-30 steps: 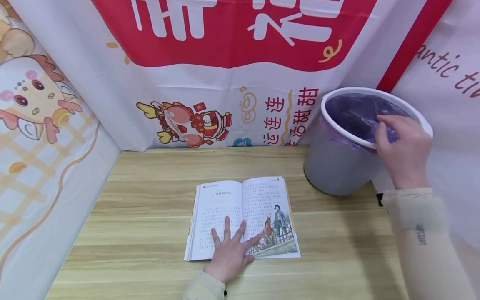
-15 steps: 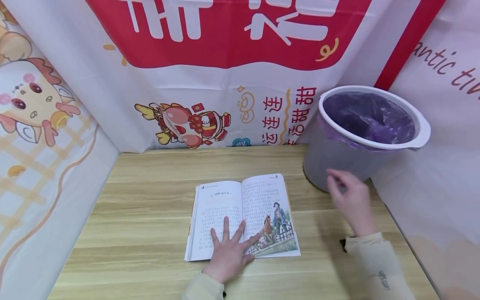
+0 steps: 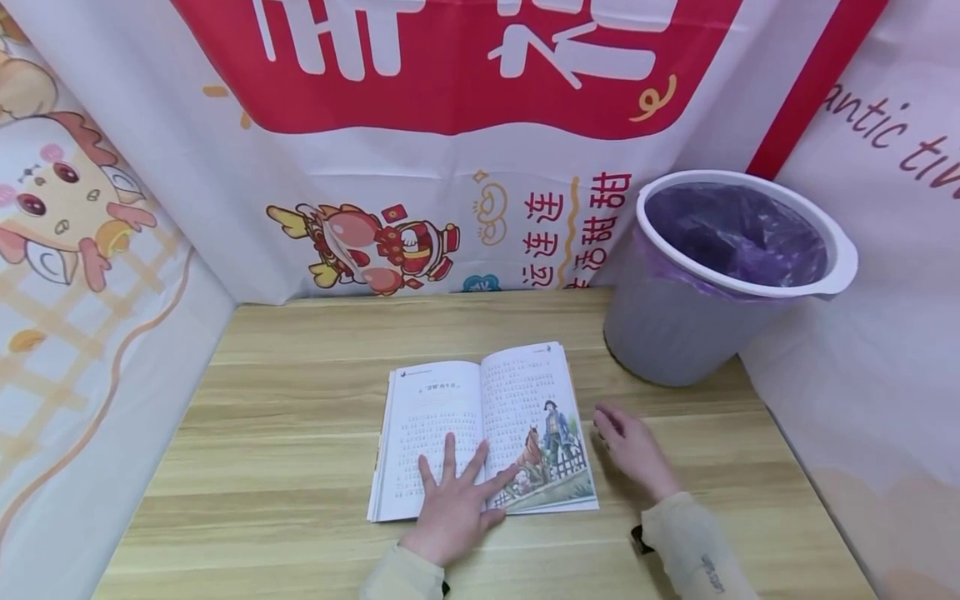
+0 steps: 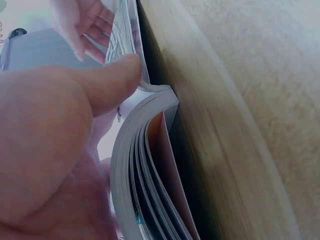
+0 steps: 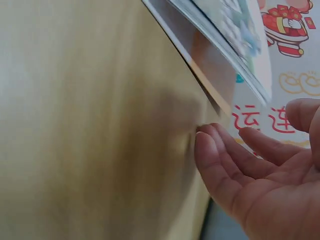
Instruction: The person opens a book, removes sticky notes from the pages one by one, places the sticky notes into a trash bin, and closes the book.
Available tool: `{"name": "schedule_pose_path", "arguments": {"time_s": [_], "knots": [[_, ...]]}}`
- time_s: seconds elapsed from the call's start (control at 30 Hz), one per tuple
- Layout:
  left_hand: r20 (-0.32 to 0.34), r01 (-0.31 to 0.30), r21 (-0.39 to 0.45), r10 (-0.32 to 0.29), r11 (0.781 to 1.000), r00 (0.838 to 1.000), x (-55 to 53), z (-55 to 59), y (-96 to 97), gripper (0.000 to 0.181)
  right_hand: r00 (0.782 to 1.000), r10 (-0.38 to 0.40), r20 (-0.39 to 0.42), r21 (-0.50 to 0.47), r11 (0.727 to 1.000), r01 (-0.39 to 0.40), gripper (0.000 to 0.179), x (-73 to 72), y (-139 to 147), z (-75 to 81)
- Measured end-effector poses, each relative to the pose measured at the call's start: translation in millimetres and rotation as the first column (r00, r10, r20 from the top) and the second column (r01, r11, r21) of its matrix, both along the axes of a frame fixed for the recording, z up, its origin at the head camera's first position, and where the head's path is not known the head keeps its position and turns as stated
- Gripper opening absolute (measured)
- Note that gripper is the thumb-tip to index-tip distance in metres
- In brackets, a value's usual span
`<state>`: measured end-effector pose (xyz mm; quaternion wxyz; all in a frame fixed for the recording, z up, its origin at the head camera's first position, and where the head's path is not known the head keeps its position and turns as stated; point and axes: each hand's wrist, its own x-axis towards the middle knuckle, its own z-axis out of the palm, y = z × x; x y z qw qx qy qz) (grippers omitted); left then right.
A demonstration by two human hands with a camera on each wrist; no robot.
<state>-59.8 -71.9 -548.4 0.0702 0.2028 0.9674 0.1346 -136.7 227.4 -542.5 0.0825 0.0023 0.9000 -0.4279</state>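
An open book (image 3: 525, 379) lies on the wooden table, with printed text on both pages and a picture of a person and a horse at the lower right. My left hand (image 3: 453, 512) rests on its lower middle with spread, straight fingers; in the left wrist view the thumb (image 4: 117, 80) lies over the lower edge by the spine. Just off the book's right edge is my right hand (image 3: 633, 450), holding nothing. The right wrist view shows its fingers (image 5: 225, 160) loosely bent and apart, close to the lifted cover and page edges (image 5: 215, 55).
A grey waste bin (image 3: 675, 325) with a white rim and purple liner bag (image 3: 750, 242) stands at the table's back right. Printed cloth hangings (image 3: 450, 158) enclose the back and both sides of the wooden table (image 3: 285, 417).
My right hand has come away from inside the waste bin, moving left and down to beside the book. My left hand has stayed spread on the pages.
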Motion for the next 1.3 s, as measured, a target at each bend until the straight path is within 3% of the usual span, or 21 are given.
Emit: {"name": "schedule_pose_path", "arguments": {"time_s": [0.67,0.87,0.93,1.17,1.3], "knots": [[-0.033,0.012,0.040,-0.010,0.999,0.999,2.6,2.5,-7.5,0.063,0.995,-0.096,0.025,-0.167,0.981,0.099,0.048,-4.2,-20.8,-11.5],[-0.037,0.018,0.063,-0.016,0.998,0.999,2.9,2.8,-8.6,0.063,0.985,-0.140,0.102,-0.313,0.935,0.165,0.046,-2.5,-22.5,-9.8],[-0.045,0.026,0.072,-0.023,0.997,0.999,2.4,2.6,-8.0,0.063,0.983,-0.144,0.110,-0.344,0.923,0.174,0.046,-1.2,-23.9,-7.8],[-0.037,0.041,0.096,-0.037,0.994,0.999,1.0,0.9,-4.6,0.064,0.988,-0.150,0.045,-0.316,0.936,0.156,0.052,2.0,-30.4,6.1],[-0.024,0.039,0.098,-0.037,0.994,0.999,0.4,1.5,-2.6,0.064,0.988,-0.150,0.045,-0.331,0.931,0.156,0.042,5.3,-36.2,16.8]]}}
